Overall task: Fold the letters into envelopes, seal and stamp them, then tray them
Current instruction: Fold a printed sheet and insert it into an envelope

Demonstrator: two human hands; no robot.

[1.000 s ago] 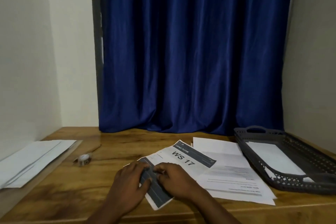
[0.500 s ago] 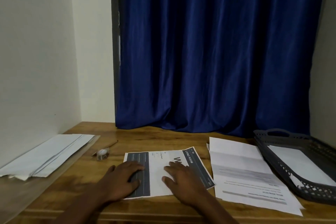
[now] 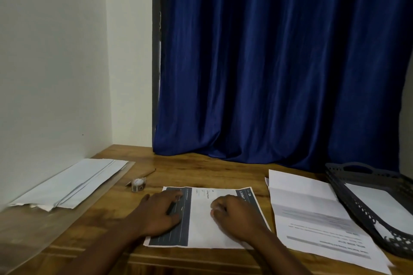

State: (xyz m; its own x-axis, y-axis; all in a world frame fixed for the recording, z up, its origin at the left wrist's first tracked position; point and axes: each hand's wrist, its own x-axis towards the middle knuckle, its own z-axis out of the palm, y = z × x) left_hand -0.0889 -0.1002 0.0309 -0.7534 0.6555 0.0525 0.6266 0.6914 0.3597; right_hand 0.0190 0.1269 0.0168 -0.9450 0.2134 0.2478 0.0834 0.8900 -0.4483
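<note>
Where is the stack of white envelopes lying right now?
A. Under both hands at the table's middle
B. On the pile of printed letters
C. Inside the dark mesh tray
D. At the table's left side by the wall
D: the envelopes lie at the left of the table by the wall, apart from both hands.

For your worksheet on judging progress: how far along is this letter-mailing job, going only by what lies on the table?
Done: one white item lies in the grey tray, probably a finished envelope. In hand: the left hand and right hand press the printed letter on the table, apparently creasing it. Left: the stack of letters beside the tray, the envelopes at far left, and the small roll, possibly stamps.
</note>
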